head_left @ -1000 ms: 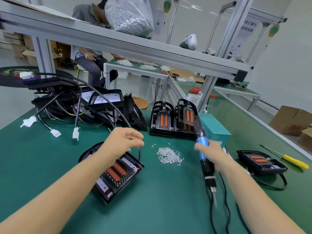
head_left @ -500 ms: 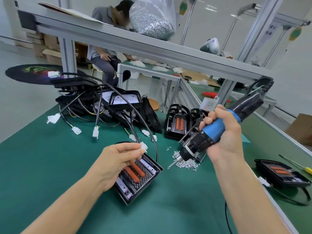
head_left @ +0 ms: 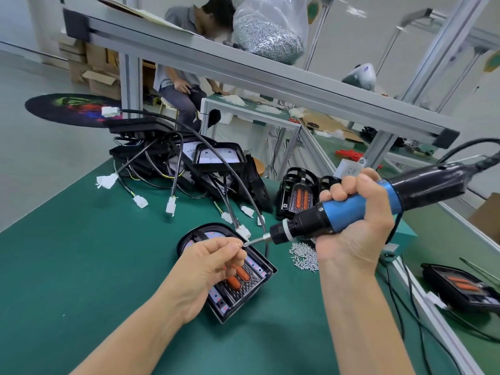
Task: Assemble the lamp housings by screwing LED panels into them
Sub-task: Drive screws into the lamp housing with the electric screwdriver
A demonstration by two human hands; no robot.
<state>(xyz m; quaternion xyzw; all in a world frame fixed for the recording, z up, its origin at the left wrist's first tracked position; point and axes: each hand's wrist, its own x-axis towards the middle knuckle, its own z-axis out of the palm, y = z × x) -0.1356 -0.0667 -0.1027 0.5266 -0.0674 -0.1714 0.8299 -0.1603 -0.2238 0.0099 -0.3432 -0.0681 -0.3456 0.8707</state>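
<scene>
- Since a second ago, the electric screwdriver (head_left: 354, 212) has been lifted off the worktop (head_left: 81, 266) and swung over until its bit tip meets the left grip; half a second ago a gap was still open between them. This is judged to mean that a screw is being loaded onto the bit, ahead of a panel being fastened.
- The left hand (head_left: 213, 263) is held with thumb and forefinger pressed together in a pinch right at the bit tip; a screw is presumably pinched there, but it is too small to be made out.
- Directly beneath the left grip, the lamp housing (head_left: 243, 290) is laid flat on the worktop, with the LED panel (head_left: 239, 277) and its two orange strips seated inside and partly covered by the curled fingers.
- The right hand (head_left: 357, 228) is wrapped tightly round the blue barrel of the screwdriver, which is tilted down towards the left grip.
- Just beyond and below the right grip, a loose pile of screws (head_left: 303, 255) is spread on the worktop.
- Further off, behind both grips, two assembled housings (head_left: 297, 196) are stood upright, and a heap of black housings with cables (head_left: 189, 163) and white connectors is stacked to their left.
</scene>
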